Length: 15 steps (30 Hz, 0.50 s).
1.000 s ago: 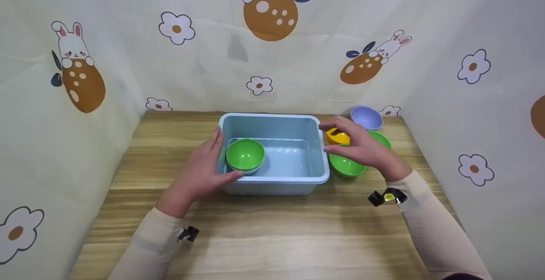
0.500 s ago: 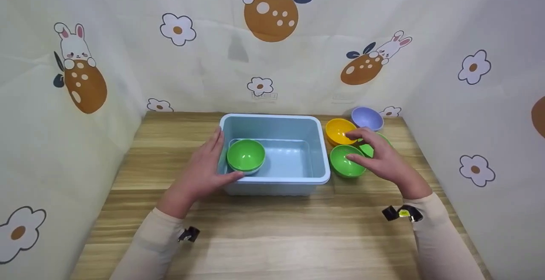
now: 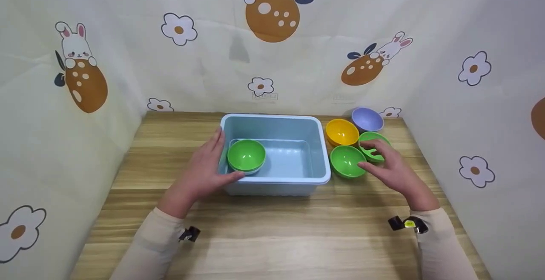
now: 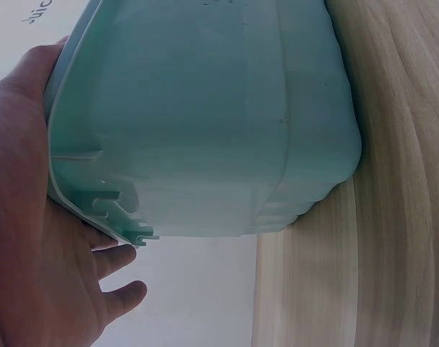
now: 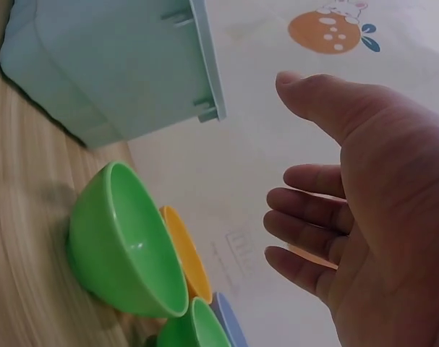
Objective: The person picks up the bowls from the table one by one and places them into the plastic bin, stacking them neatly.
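Observation:
My left hand [image 3: 198, 171] rests against the left front corner of a light blue plastic bin [image 3: 276, 180]. In the left wrist view the thumb and fairly straight fingers [image 4: 119, 300] lie along the bin's rim. A green bowl [image 3: 246, 154] sits inside the bin at the left, with a pale bluish edge visible beneath it. To the right of the bin, my right hand [image 3: 394, 171] hovers over two more green bowls, the front one [image 3: 347, 163] and the back one [image 3: 369, 137]. Its fingers are relaxed and apart from the bowls in the right wrist view, holding nothing.
A yellow bowl [image 3: 342, 132] stands beside the bin's right wall, and a purple bowl [image 3: 367, 119] is at the back right corner. Fabric walls [image 3: 204, 71] with rabbit and flower prints enclose the wooden table [image 3: 272, 233] on the back and both sides.
My right hand has moved from the bin's right rim, rightward and toward me, over the green bowls, uncovering the yellow bowl. The left hand keeps its place on the bin.

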Available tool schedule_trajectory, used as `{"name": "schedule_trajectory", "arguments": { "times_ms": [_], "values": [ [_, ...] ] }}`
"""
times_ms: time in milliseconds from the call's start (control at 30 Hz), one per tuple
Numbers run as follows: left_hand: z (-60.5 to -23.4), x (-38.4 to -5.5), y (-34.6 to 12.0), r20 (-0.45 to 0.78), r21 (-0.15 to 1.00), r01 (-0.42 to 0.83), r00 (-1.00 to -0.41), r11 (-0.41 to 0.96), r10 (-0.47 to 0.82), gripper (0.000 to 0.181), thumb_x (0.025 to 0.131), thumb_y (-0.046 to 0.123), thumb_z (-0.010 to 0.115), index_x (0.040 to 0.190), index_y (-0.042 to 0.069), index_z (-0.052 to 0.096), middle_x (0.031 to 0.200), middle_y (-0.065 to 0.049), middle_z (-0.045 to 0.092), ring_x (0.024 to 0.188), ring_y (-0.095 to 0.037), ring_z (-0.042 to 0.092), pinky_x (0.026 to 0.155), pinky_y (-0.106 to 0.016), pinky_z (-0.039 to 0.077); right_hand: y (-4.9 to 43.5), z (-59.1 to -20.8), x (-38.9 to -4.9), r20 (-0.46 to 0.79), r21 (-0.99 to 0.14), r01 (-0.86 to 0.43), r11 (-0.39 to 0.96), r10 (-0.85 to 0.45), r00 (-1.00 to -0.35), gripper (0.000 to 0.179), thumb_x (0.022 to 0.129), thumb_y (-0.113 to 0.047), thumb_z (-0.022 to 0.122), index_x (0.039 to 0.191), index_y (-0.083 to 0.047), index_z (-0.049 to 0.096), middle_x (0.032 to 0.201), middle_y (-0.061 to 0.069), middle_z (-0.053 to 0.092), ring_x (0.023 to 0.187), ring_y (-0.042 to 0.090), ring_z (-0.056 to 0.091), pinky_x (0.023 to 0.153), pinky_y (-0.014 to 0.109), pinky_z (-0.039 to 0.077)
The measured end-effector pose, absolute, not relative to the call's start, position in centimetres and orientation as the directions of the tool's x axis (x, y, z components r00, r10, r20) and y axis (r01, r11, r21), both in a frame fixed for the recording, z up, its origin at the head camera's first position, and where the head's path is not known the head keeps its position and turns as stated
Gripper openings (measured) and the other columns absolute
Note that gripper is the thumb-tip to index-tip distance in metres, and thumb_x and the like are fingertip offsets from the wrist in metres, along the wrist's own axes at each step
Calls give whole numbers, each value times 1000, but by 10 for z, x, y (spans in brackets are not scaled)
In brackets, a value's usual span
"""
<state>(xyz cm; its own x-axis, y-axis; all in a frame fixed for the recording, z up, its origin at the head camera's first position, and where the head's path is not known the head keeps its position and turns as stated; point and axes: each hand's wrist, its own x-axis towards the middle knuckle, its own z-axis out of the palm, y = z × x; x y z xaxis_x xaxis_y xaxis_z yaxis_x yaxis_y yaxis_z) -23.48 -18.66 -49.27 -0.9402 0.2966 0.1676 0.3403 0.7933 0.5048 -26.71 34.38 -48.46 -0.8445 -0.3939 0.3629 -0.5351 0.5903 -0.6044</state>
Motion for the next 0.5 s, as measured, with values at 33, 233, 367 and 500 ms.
{"name": "schedule_trajectory", "arguments": {
  "times_ms": [33, 233, 367, 500],
  "values": [
    [-492, -235, -186, 172, 505, 344, -939, 791, 299, 134, 88, 86, 69, 176, 2, 13, 185, -16, 7, 167, -46, 20, 129, -69, 25, 345, -487, -266, 364, -607, -532, 590, -389, -846, 51, 97, -13, 88, 144, -6, 68, 139, 7, 70, 127, 27, 65, 104, 15, 49],
    [-491, -235, -186, 187, 505, 365, -931, 782, 313, 133, 90, 81, 72, 175, -3, 14, 185, -19, 6, 166, -47, 20, 129, -71, 25, 349, -499, -262, 332, -639, -473, 606, -338, -881, 59, 96, -17, 90, 147, -4, 64, 143, 10, 68, 131, 31, 62, 109, 17, 44],
    [-492, -235, -187, 193, 501, 368, -930, 783, 313, 134, 89, 81, 72, 175, -2, 13, 185, -19, 6, 166, -47, 21, 129, -69, 26, 348, -509, -261, 276, -657, -392, 644, -278, -920, 70, 95, -26, 91, 152, -2, 58, 149, 18, 62, 136, 40, 59, 119, 42, 45],
    [-492, -234, -187, 182, 500, 357, -934, 789, 307, 135, 89, 85, 70, 176, 0, 12, 185, -16, 4, 167, -45, 20, 130, -67, 25, 343, -521, -258, 245, -652, -321, 687, -209, -947, 84, 93, -36, 92, 154, 3, 51, 152, 25, 55, 139, 49, 54, 120, 66, 41]
  ]
}}
